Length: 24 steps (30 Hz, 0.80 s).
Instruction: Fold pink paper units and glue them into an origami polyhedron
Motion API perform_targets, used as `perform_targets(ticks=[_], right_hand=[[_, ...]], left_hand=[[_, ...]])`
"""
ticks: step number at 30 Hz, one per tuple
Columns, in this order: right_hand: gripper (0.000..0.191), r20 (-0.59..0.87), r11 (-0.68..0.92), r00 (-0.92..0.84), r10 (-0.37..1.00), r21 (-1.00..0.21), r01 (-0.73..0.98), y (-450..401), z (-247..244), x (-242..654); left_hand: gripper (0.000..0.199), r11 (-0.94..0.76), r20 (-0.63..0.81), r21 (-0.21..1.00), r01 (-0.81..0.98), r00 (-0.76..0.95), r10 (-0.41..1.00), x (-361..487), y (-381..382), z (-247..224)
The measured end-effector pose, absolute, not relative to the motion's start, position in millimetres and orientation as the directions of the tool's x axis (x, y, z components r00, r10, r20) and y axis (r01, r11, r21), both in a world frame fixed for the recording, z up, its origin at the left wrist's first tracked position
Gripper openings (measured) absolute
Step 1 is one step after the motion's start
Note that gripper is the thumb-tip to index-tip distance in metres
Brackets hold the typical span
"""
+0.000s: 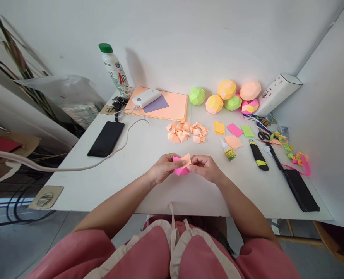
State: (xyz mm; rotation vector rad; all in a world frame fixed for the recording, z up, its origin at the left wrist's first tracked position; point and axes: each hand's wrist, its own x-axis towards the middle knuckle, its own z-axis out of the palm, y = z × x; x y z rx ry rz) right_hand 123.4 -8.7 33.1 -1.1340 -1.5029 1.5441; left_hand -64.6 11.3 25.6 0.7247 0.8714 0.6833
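Over the front middle of the table, my left hand (pixel 163 168) and my right hand (pixel 204 168) pinch a small folded paper piece between them. The piece has bright pink paper (pixel 181 171) below and a peach paper flap (pixel 186 160) standing up on top. My left thumb presses on it from the left, and my right thumb and fingertips grip its right edge. Just beyond my hands lies a pile of folded peach paper units (pixel 178 132). To the right of my right hand are a small glue bottle (pixel 228 150) and loose peach paper squares (pixel 234 142).
Faceted paper balls (pixel 226 90) sit along the wall. At right are a utility knife (pixel 259 155), scissors (pixel 264 135) and a black device (pixel 301 190). At left, a phone (pixel 106 138), a white cable (pixel 128 135), a power bank (pixel 146 97) and a bottle (pixel 115 71).
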Motion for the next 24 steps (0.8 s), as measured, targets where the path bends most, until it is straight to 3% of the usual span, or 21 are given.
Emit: perform_targets(ticks=[10, 18, 24], right_hand=[[0.026, -0.146, -0.137, -0.429, 0.891, -0.989, 0.053, -6.7, 37.9, 127.4], [0.024, -0.165, -0.181, -0.265, 0.95, -0.983, -0.037, -5.4, 35.5, 121.8], [0.024, -0.226, -0.257, -0.207, 0.952, -0.956, -0.142, -3.7, 31.0, 120.0]], left_hand=[[0.03, 0.581, -0.422, 0.785, -0.214, 0.502, 0.755, -64.3, 12.2, 25.4], [0.036, 0.549, -0.342, 0.775, -0.313, 0.521, 0.782, -62.4, 10.9, 21.1], [0.027, 0.548, -0.29, 0.789, -0.28, 0.617, 0.732, -62.0, 9.2, 19.0]])
